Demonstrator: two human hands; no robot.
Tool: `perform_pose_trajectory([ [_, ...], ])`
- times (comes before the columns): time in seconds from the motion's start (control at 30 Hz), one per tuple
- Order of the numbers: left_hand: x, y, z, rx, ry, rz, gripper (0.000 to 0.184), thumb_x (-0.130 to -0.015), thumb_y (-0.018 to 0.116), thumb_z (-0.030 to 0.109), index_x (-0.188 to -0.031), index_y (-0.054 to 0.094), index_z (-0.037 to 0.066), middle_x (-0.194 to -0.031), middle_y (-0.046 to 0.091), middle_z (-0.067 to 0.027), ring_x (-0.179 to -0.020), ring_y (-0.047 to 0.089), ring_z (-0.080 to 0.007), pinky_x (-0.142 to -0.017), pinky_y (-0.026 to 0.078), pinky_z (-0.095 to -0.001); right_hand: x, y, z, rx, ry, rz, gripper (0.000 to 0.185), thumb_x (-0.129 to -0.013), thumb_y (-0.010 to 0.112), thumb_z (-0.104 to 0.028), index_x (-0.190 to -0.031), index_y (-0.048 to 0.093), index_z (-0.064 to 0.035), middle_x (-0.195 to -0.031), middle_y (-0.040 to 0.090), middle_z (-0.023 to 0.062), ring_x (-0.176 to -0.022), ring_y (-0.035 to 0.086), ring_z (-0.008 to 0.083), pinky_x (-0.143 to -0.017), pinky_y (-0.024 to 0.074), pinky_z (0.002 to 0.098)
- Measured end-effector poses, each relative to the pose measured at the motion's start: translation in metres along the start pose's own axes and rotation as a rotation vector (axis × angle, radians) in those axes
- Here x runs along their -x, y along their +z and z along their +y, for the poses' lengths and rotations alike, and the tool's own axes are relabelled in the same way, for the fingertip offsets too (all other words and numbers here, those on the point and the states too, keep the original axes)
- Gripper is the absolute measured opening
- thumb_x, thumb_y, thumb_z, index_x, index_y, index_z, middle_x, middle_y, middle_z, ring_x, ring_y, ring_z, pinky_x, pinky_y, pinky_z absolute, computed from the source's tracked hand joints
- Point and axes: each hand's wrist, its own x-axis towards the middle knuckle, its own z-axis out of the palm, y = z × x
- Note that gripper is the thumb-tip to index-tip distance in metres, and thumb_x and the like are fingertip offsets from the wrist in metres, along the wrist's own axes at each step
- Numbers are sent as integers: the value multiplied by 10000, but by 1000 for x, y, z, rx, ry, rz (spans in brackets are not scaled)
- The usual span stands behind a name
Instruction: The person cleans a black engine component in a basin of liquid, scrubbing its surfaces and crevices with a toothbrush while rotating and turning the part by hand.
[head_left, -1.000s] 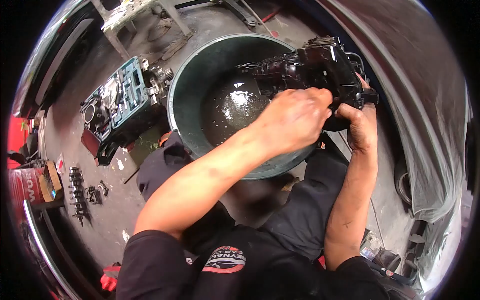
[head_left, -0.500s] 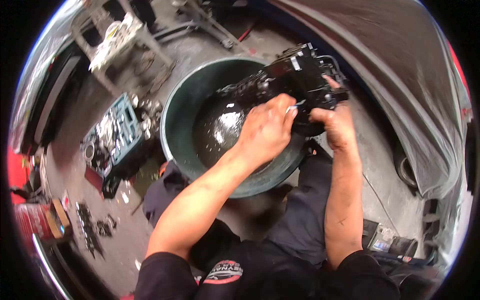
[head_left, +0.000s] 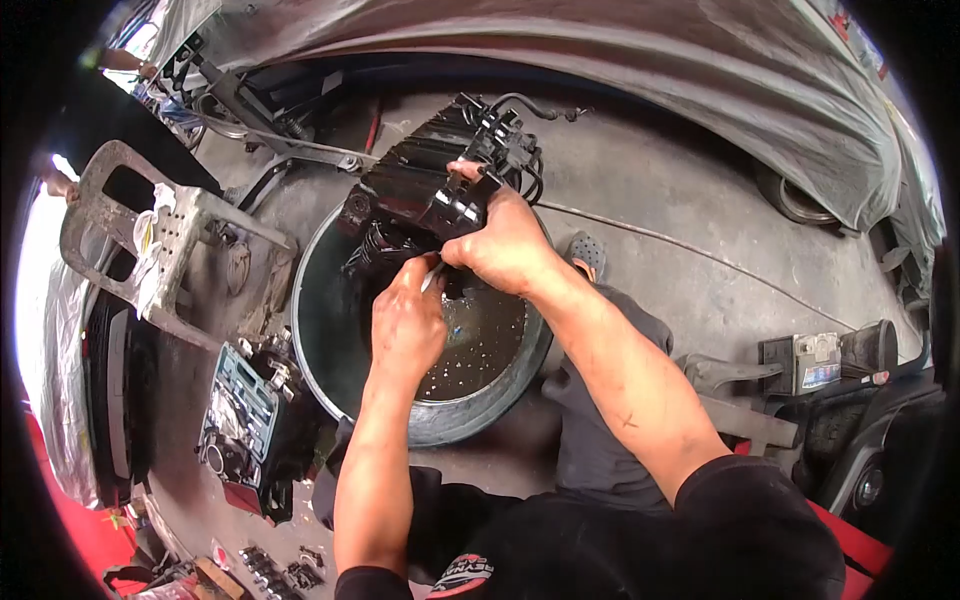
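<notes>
Gripping one black ribbed engine part point(head_left: 415, 160) over one round tub point(head_left: 322, 335), the right hand point(head_left: 500, 242) clasps its near end. The left hand point(head_left: 408, 325) pinches one slim pale object point(head_left: 431, 277), mostly hidden by fingers. One plastic chair point(head_left: 183, 245) and one tool case point(head_left: 247, 402) stand left; one bystander point(head_left: 125, 130) is cut off.

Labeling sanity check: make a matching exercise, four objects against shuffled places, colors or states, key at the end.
Column 1
1. Black part
2. Tub
3. Chair
4. Tool case

Column 2
A. Has murky liquid inside
B. Teal, lying open
C. Gripped by the left hand
D. Perforated seat, white material on it

Pairs: 1-C, 2-A, 3-D, 4-B
</notes>
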Motion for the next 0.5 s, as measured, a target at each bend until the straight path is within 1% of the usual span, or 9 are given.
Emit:
perform_pose_trajectory([
  [0.07, 3, 0, 7, -23, 78, 26, 162, -932, 584, 50, -1080, 608, -12, -982, 679, -204, -897, 668, -391, -772, 529, -453, -4, 2, 9, 19, -68, 42, 836, -574, 739, -5, -1378, 511, -25, -1283, 591, 120, -1197, 558, 217, -1058, 411, 287],
  [0.13, 12, -17, 25, -33, 180, 59, 160, -924, 589, 42, -1075, 606, -9, -978, 675, -206, -888, 661, -398, -769, 530, -455, -4, 3, 11, 54, -107, 83, 830, -571, 739, -3, -1370, 514, -22, -1271, 593, 115, -1186, 562, 212, -1063, 407, 284],
  [0.17, 17, -20, 24, 9, 201, 94, 168, -915, 599, 39, -1078, 607, -4, -969, 673, -203, -871, 659, -395, -761, 531, -453, -3, -2, 6, 11, -80, 48, 823, -573, 740, -2, -1365, 517, -30, -1274, 587, 109, -1170, 565, 204, -1052, 422, 288],
  [0.2, 16, -16, 18, 5, 156, 66, 177, -923, 599, 51, -1091, 610, -1, -989, 677, -204, -892, 659, -402, -773, 528, -453, -6, -3, 8, -34, -36, 48, 810, -571, 736, 5, -1352, 527, -35, -1216, 613, 96, -1112, 588, 201, -1009, 454, 293],
  [0.27, 16, -5, 2, 7, 34, 38, 194, -938, 599, 76, -1118, 615, 4, -1028, 684, -206, -935, 658, -416, -798, 523, -452, -4, -7, -1, -119, 8, -10, 796, -569, 748, -29, -1335, 531, -7, -1186, 654, 134, -1086, 636, 230, -974, 478, 290],
  [0.3, 13, -6, 2, -6, 60, 45, 199, -928, 617, 73, -1116, 621, 7, -1021, 682, -205, -913, 661, -411, -781, 529, -442, -2, -6, -5, -135, 2, -8, 797, -570, 741, 2, -1336, 521, -10, -1141, 657, 101, -1033, 632, 198, -938, 488, 286],
  [0.33, 14, -11, 10, 52, 118, 74, 201, -919, 633, 73, -1108, 622, 5, -1007, 679, -207, -892, 662, -408, -758, 531, -436, 2, -6, -12, -120, 24, -11, 808, -571, 740, 15, -1346, 512, -19, -1119, 660, 99, -1025, 632, 199, -932, 494, 292],
  [0.4, 22, -33, 27, 112, 263, 38, 209, -922, 636, 84, -1113, 620, 1, -992, 679, -200, -875, 665, -398, -749, 530, -432, -2, -6, -4, -125, 2, -1, 804, -569, 745, 12, -1341, 520, -19, -1111, 658, 95, -1015, 632, 195, -916, 500, 293],
  [0.5, 32, -45, 24, 120, 188, -19, 228, -925, 650, 117, -1121, 621, 5, -975, 681, -182, -866, 670, -383, -742, 532, -416, -3, -12, 0, -126, 1, -2, 786, -560, 746, 1, -1320, 550, -33, -1082, 656, 88, -948, 633, 194, -854, 519, 309],
])
